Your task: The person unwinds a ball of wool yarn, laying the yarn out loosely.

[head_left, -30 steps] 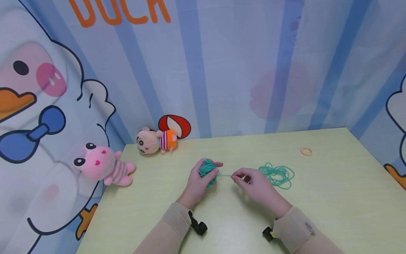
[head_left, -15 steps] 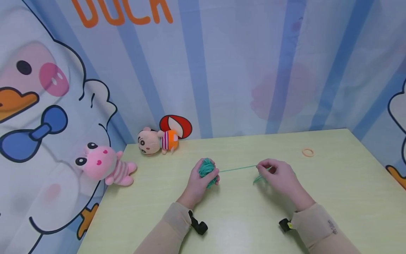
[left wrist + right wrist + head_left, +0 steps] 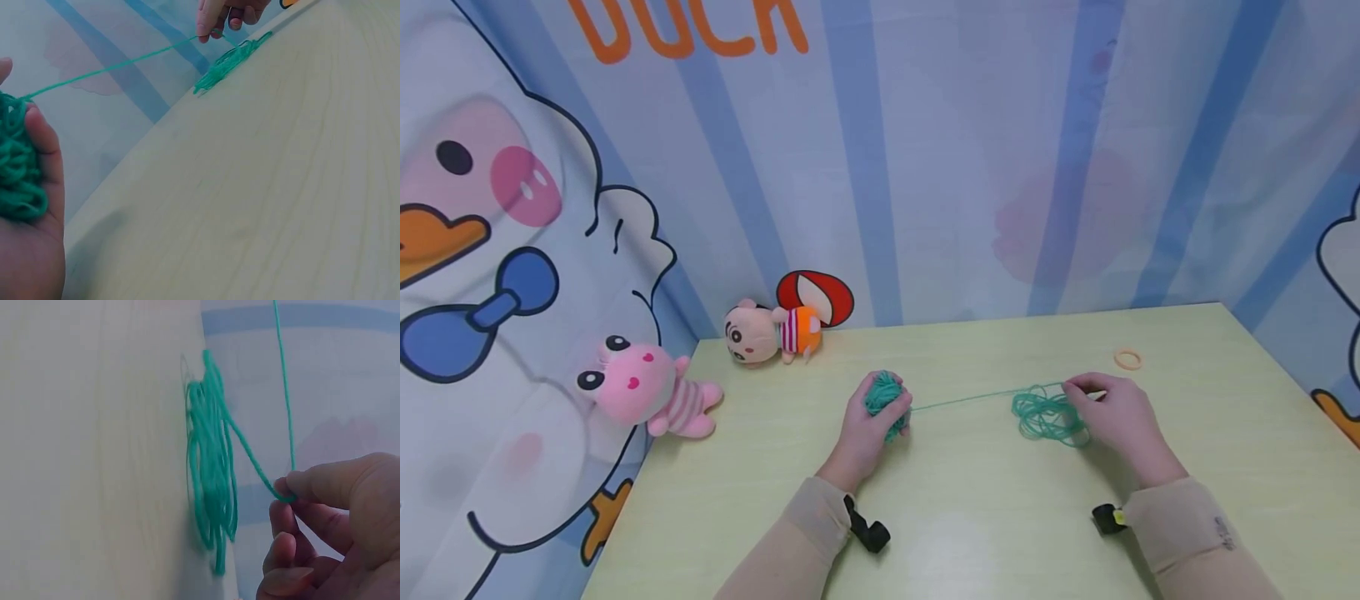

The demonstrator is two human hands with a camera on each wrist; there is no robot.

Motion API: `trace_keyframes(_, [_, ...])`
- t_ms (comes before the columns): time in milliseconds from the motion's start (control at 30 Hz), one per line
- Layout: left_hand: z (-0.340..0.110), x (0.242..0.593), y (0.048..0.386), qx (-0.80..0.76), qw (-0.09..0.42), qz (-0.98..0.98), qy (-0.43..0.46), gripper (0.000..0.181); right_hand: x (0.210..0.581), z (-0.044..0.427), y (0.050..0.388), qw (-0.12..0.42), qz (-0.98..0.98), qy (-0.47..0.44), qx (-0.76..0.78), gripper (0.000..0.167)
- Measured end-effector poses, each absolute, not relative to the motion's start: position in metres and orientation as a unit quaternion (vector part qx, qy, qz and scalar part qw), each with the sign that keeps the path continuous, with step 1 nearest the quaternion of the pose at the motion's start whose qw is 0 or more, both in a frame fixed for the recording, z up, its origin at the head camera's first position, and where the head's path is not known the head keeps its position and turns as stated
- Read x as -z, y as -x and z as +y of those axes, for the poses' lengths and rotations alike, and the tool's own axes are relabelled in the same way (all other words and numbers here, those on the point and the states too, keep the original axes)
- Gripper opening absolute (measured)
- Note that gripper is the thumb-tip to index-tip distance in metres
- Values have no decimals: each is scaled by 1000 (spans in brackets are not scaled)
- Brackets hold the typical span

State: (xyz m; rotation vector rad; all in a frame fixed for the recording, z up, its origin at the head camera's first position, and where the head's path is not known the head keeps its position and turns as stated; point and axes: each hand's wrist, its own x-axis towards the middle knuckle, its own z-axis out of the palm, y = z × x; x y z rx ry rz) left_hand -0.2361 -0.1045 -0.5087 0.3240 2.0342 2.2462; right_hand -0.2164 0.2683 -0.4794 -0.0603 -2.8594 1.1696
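A ball of green yarn [image 3: 883,395] lies in my left hand [image 3: 859,429], whose fingers and thumb grip it. From the ball a taut strand [image 3: 970,399] runs rightward to my right hand [image 3: 1116,417], which pinches it between thumb and index finger. Just left of the right hand, a loose pile of yarn loops [image 3: 1047,415] rests on the table. In the right wrist view the strand [image 3: 285,387] bends at the fingertips and leads on to the loose loops [image 3: 211,462]. The left wrist view shows only part of the ball [image 3: 15,162].
On the pale wooden table [image 3: 955,517], a peach-coloured ring [image 3: 1127,359] lies at the back right. A plush toy in an orange outfit [image 3: 775,333] lies at the back left, with a pink plush toy [image 3: 651,387] nearer. A printed curtain [image 3: 955,167] hangs behind.
My right hand has moved rightward with the pinched strand, so the stretch of yarn between the hands is much longer. The left hand stays nearly in place, still holding the ball.
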Motion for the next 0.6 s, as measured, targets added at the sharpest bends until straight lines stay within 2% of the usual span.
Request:
trace_keyframes(267, [-105,510,237,-750,33,653,-102,51,486,291,218,-3,-936,73,-343,47])
trace_keyframes(467, [-106,512,239,-747,28,658,-95,50,489,293,217,-20,-945,70,-318,42])
trace_keyframes(600, [-106,512,239,-742,36,661,-100,50,489,281,218,7,-943,58,-327,40])
